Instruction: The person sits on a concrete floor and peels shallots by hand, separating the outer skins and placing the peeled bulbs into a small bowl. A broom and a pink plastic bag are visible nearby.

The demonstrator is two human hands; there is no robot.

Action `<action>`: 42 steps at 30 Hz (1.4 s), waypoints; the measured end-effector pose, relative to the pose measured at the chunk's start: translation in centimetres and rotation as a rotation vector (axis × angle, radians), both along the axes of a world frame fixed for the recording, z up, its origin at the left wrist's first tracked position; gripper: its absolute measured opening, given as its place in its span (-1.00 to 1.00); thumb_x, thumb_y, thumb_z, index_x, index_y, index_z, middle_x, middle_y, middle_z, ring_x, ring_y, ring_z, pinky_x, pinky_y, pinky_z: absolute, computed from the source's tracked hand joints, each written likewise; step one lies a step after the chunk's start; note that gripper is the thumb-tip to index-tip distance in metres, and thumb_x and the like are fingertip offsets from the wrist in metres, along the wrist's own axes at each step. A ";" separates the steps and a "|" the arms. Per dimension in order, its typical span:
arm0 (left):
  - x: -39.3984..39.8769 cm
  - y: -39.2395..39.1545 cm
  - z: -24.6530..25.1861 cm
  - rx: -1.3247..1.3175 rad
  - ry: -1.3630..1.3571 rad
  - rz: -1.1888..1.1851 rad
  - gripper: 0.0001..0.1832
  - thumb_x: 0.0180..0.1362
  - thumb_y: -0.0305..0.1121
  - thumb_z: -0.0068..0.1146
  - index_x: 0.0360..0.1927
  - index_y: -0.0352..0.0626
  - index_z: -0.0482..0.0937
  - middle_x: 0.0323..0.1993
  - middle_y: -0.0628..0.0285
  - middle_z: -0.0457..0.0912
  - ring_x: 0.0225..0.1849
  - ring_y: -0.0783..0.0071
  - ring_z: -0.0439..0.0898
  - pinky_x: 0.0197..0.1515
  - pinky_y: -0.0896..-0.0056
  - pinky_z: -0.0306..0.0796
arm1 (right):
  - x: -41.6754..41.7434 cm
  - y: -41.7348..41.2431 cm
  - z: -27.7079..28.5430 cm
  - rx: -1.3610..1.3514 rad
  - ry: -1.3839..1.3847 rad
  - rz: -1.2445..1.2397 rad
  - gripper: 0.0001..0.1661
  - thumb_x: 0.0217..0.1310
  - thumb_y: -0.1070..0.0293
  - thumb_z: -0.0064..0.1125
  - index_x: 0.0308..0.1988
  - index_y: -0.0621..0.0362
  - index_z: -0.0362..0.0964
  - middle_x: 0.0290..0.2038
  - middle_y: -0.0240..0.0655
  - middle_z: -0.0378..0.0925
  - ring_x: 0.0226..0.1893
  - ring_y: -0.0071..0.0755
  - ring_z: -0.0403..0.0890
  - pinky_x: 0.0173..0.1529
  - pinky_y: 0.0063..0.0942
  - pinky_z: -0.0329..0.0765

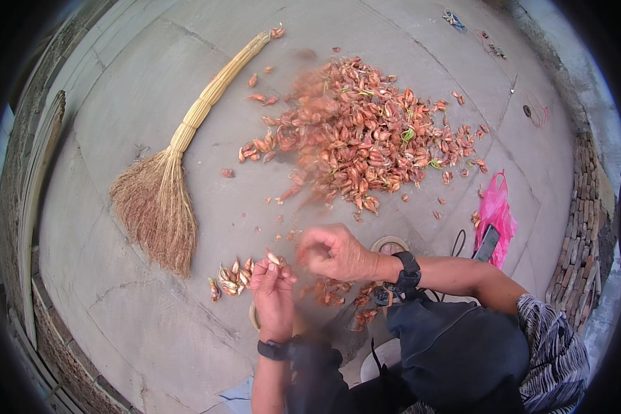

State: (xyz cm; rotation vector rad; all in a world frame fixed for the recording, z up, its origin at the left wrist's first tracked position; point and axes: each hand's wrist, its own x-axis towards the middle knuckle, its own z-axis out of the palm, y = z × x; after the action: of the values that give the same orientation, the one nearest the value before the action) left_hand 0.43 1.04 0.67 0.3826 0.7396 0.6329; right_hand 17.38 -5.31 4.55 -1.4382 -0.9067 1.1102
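My left hand (273,290) pinches a pale shallot bulb (273,257) between thumb and fingers. Close by on its right, my right hand (339,253) has curled fingers; they are blurred, and whether they hold anything is unclear. A small cluster of paler shallots (233,279) lies on the concrete just left of my left hand. Below my right hand, loose reddish skins (328,295) are scattered between my feet. Ahead spreads a large heap of red-skinned shallots (372,134), a few with green sprouts. Part of the heap's left side looks smeared.
A straw broom (186,134) lies left of the heap. On the right, a phone (486,243) rests against a pink plastic bag (497,207). Stacked bricks (579,222) line the right edge, and a long wooden plank (41,196) the left. Cords (454,20) lie far off.
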 end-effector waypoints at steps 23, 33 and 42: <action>0.3 -1.6 0.6 0.396 0.439 -0.286 -0.89 0.16 -0.55 0.04 -0.23 -0.16 0.46 -0.44 0.44 0.51 -0.44 0.79 0.43 -0.42 0.73 0.36 | 1.1 1.0 -1.4 -0.377 0.280 0.212 -0.84 0.07 0.45 0.07 -0.35 0.34 0.47 -0.49 -0.34 0.55 -0.49 -0.60 0.50 -0.34 -0.55 0.47; -1.0 -0.7 -0.1 0.330 0.449 -0.252 -0.94 0.15 -0.53 0.01 -0.29 -0.22 0.46 -0.42 0.31 0.54 -0.47 0.64 0.48 -0.33 0.56 0.43 | 2.4 -0.4 -3.7 -0.245 -0.260 0.304 -0.82 -0.01 0.40 0.09 -0.56 0.29 0.39 -0.65 -0.23 0.45 -0.65 -0.33 0.45 -0.51 -0.31 0.34; -7.8 2.4 -3.4 0.577 0.942 0.064 -0.86 0.13 -0.52 0.15 -0.29 -0.23 0.41 -0.42 0.38 0.45 -0.39 0.68 0.41 -0.30 0.64 0.33 | 6.7 -1.0 -7.0 -0.185 -0.917 -0.026 -0.85 0.09 0.41 0.06 -0.28 0.18 0.41 -0.35 -0.08 0.53 -0.36 0.09 0.55 -0.33 -0.05 0.45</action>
State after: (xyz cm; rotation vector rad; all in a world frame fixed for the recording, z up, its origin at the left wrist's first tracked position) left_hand -7.33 3.41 -2.74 1.2398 1.4645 0.7160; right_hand 24.03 -6.28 -2.43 -2.1563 -1.4198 0.4771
